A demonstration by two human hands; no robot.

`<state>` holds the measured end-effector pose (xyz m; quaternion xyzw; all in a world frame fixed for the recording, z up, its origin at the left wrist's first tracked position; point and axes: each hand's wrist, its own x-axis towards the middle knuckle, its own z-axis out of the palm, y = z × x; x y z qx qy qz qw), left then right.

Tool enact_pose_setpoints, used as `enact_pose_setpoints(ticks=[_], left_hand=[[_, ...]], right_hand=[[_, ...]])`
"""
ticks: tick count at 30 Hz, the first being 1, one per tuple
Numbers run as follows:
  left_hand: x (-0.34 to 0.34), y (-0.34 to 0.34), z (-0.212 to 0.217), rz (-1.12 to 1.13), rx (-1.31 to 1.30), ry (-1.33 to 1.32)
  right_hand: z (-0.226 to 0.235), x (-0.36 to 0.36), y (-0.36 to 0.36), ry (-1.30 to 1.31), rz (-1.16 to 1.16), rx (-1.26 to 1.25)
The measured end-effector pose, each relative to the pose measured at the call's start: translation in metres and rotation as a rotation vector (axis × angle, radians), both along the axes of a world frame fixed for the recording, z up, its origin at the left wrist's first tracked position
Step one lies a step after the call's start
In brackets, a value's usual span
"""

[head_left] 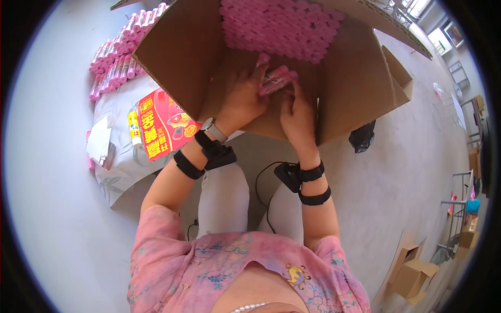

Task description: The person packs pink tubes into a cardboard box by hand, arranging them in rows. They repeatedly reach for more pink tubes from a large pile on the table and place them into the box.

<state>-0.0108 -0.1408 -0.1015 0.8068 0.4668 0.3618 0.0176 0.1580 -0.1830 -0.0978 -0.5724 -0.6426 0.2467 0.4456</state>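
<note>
Both my hands reach into an open cardboard box (360, 78). My left hand (242, 104) is closed around a few pink tubes (275, 81) with printed labels, lying at a slant near the box's inner floor. Thumb and fingers of my right hand (298, 117) close on the right end of the same tubes. Just beyond, a dense stack of pink tubes (282, 28) fills the far part of the box, round ends toward me. Part of my left fingers is hidden behind the tubes.
On the left, a cloth-covered table (125, 164) carries piled pink tubes (117, 62), a red and yellow printed package (167, 125), a yellow tube (134, 128) and white cards (100, 143). A black bag (361, 137) lies right of the box. Small cartons (413, 276) stand lower right.
</note>
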Motion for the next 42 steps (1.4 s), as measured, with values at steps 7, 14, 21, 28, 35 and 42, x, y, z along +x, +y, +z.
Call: enact_pose_setpoints(ticks=[7, 14, 21, 28, 35, 42], left_hand=[[-0.033, 0.011, 0.015, -0.088, -0.25, 0.035], [-0.049, 0.006, 0.022, -0.166, -0.411, -0.27], [-0.057, 0.013, 0.0, 0.033, -0.374, -0.436], [-0.036, -0.009, 0.04, -0.082, -0.543, -0.911], [-0.004, -0.026, 0.076, -0.47, -0.813, -1.399], [0.025, -0.022, 0.09, -0.599, -0.83, -1.607]], right_hand=[[-0.018, 0.001, 0.012, -0.083, -0.01, 0.22], [-0.02, 0.003, 0.013, -0.092, -0.015, 0.255], [-0.015, 0.002, 0.011, -0.099, -0.004, 0.229], [-0.019, 0.004, 0.011, -0.069, -0.008, 0.259], [-0.021, 0.004, 0.01, -0.158, -0.02, 0.264], [-0.028, 0.004, 0.008, -0.147, -0.033, 0.315]])
